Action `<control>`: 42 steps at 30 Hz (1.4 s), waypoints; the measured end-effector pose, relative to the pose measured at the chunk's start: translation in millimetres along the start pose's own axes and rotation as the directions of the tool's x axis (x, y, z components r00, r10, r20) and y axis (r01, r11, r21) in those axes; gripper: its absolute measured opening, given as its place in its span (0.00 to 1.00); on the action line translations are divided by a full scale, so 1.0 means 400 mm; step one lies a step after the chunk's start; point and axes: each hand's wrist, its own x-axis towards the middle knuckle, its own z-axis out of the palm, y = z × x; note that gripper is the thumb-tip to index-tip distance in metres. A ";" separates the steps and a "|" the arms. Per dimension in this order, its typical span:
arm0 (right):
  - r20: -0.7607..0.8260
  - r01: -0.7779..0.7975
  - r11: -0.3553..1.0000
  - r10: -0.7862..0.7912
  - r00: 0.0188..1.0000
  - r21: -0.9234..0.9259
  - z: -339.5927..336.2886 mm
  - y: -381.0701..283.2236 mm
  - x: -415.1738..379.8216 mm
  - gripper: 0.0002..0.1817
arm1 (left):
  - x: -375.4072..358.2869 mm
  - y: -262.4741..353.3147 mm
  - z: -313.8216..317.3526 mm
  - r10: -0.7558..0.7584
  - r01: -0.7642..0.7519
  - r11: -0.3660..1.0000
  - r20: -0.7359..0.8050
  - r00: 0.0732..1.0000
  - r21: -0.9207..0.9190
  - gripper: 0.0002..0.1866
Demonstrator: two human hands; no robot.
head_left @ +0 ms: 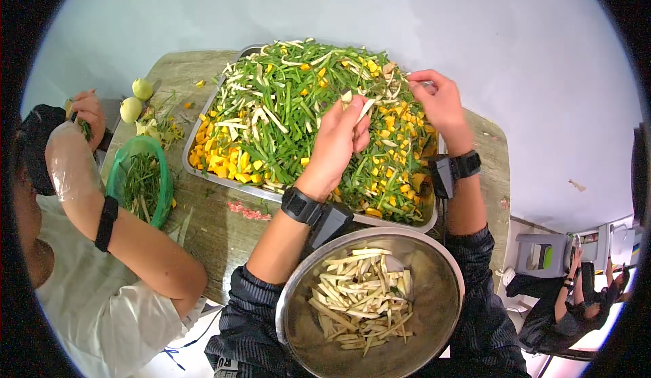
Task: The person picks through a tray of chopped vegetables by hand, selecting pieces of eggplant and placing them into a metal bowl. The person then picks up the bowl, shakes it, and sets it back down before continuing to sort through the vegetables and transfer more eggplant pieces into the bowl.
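My left hand [342, 137] is closed around pale vegetable strips [366, 109] above the large metal tray [239, 187]. The tray is heaped with chopped green stalks [285, 110], yellow-orange cubes [227, 161] and pale strips. My right hand [437, 103] hovers at the heap's far right side, its index finger stretched out and thumb slightly apart; I see nothing held in it. Close to me is a round steel bowl [437, 313] containing many cut pale strips [363, 296]. Both my wrists wear black bands with a box-shaped device.
At left, a person with a clear-gloved hand [71, 157] holds greens near a green basket [165, 188] of stalks. Two pale green round vegetables [131, 110] lie behind it on the wooden table [196, 219]. Another person [569, 310] and a grey stool [539, 252] are at right.
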 end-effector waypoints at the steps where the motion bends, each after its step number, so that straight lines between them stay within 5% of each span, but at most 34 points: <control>1: 0.050 0.003 1.000 -0.002 0.999 -0.011 0.011 0.012 -0.003 0.10 | 0.001 -0.001 0.002 -0.001 0.001 1.000 0.001 1.000 0.000 0.15; 2: 0.066 0.241 0.970 -0.240 0.968 -0.007 0.031 0.051 0.005 0.12 | 0.002 -0.004 0.004 0.032 -0.032 0.999 -0.001 0.999 0.022 0.16; 5: 0.133 0.323 0.939 -0.307 0.942 -0.121 0.063 0.039 -0.003 0.13 | 0.005 -0.013 0.005 0.070 -0.070 0.997 0.000 0.998 0.031 0.17; 15: 0.063 0.271 0.959 -0.267 0.962 -0.083 0.075 0.021 -0.016 0.19 | 0.003 -0.007 -0.003 0.016 -0.009 0.985 0.039 0.999 -0.173 0.15; 21: 0.068 0.232 0.972 -0.233 0.970 0.026 0.073 0.025 -0.006 0.23 | 0.001 -0.009 -0.001 0.050 -0.049 0.999 -0.039 0.998 0.023 0.10; 30: -0.071 0.127 0.967 -0.114 0.991 0.220 0.010 -0.035 -0.005 0.20 | 0.000 0.002 -0.003 -0.011 0.005 0.996 -0.060 0.998 -0.084 0.12; 36: 0.131 0.084 0.960 -0.122 0.984 0.266 -0.102 -0.141 -0.035 0.16 | 0.014 -0.011 -0.001 0.107 -0.103 0.994 -0.140 0.984 0.034 0.18; 38: 0.303 0.164 0.935 -0.262 0.916 0.313 -0.118 -0.160 -0.042 0.17 | 0.022 -0.016 0.001 0.159 -0.155 0.987 -0.167 0.973 0.034 0.19; 42: 0.495 0.095 0.916 -0.295 0.817 0.389 -0.099 -0.220 -0.077 0.15 | 0.025 -0.019 0.003 0.180 -0.184 0.982 -0.107 0.978 -0.029 0.20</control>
